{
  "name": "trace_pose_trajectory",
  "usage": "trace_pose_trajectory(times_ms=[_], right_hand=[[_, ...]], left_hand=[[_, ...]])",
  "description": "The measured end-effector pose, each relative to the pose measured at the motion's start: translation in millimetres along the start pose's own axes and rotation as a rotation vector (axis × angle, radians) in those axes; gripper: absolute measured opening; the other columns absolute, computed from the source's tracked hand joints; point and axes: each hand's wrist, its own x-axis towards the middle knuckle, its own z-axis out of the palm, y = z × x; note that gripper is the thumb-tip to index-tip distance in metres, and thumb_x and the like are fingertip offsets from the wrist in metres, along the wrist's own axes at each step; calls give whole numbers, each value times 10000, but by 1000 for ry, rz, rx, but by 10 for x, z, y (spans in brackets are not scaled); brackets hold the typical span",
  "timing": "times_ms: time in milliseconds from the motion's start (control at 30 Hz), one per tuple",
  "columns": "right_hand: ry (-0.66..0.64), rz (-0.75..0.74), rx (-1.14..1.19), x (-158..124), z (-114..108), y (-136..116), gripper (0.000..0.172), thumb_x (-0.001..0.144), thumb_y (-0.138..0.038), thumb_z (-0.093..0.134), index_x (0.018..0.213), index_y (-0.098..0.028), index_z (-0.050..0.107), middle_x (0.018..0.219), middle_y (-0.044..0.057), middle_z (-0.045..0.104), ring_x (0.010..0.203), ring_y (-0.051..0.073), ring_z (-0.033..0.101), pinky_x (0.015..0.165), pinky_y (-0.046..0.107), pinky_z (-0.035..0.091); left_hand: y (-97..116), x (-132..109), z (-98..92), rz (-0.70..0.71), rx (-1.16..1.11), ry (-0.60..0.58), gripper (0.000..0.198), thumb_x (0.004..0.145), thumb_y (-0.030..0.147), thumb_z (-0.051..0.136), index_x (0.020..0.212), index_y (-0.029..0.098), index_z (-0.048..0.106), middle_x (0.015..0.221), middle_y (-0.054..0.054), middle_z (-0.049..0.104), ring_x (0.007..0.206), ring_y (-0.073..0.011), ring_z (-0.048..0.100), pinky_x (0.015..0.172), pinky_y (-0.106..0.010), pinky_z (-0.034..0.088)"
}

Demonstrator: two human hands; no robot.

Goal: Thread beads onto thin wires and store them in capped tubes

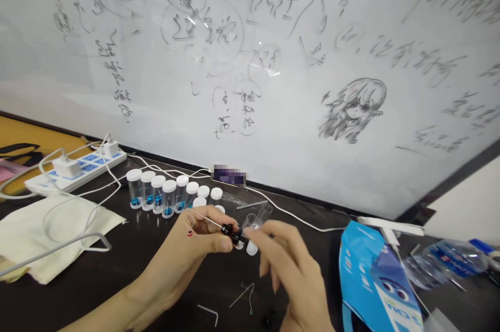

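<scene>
My left hand [203, 241] pinches a small black part [234, 236] with a round, stepped shape between thumb and fingers. A thin metal rod [207, 218] runs from its left end back over the hand, and a small red bead [190, 233] hangs by the wrist side. Close to the part's right end is my right hand [287, 259], its fingers apart and curved. One fingertip comes up to the part; whether it touches cannot be made out. Behind the hands lie clear tubes [264, 212] with white caps, partly hidden.
Several white-capped clear vials [169, 199] with blue pieces stand at back left. Bent metal keys [209, 312] lie in front. A power strip [84, 165] and cream cloth [35, 238] are left; a blue bag [365, 274] and plastic bottle [449, 264] right. A whiteboard [289, 128] rises behind.
</scene>
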Motion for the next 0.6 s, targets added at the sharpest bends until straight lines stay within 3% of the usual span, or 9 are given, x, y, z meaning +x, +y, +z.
trace_pose_trajectory(times_ms=[67, 133, 267, 400, 533, 600], right_hand=[[-54, -14, 18, 12, 4, -4, 697, 960, -643, 136, 1131, -212, 657, 903, 85, 627, 556, 157, 568, 434, 258, 388], [-50, -6, 14, 21, 10, -9, 711, 966, -632, 124, 1092, -191, 667, 772, 63, 615, 529, 163, 549, 444, 269, 391], [21, 17, -9, 20, 47, -25, 724, 949, -657, 144, 1316, -173, 537, 990, 108, 628, 488, 135, 549, 460, 284, 437], [-62, -27, -8, 24, 64, -26, 708, 960, -628, 141, 1073, -174, 673, 789, 70, 615, 456, 141, 515, 406, 269, 387], [0, -28, -29, 22, 45, -13, 679, 957, -613, 188, 1275, -151, 570, 954, 108, 635, 468, 130, 548, 423, 269, 422], [-39, -38, -34, 17, 44, -1, 654, 954, -617, 224, 1242, -166, 601, 930, 94, 648, 466, 129, 557, 418, 262, 423]], left_hand=[[-13, 7, -11, 1, 6, 5, 192, 596, 81, 843, 737, 189, 770, 702, 18, 717, 684, -102, 601, 661, -175, 457], [-23, 18, -19, 1, 10, 5, 186, 597, 89, 844, 735, 186, 767, 708, 16, 717, 693, -105, 600, 663, -175, 455], [-15, 31, -22, 1, 5, 14, 176, 605, 94, 842, 730, 188, 761, 704, 20, 712, 695, -103, 597, 662, -172, 453], [14, 13, -17, 11, -19, 26, 200, 592, 84, 848, 731, 197, 759, 707, 30, 715, 675, -94, 594, 648, -165, 452], [24, -4, -16, 1, -13, 20, 195, 596, 84, 846, 730, 196, 758, 697, 27, 716, 677, -98, 598, 656, -170, 456], [23, -5, -15, 5, -9, 18, 193, 599, 85, 844, 733, 195, 760, 692, 24, 715, 675, -98, 596, 656, -170, 454]])
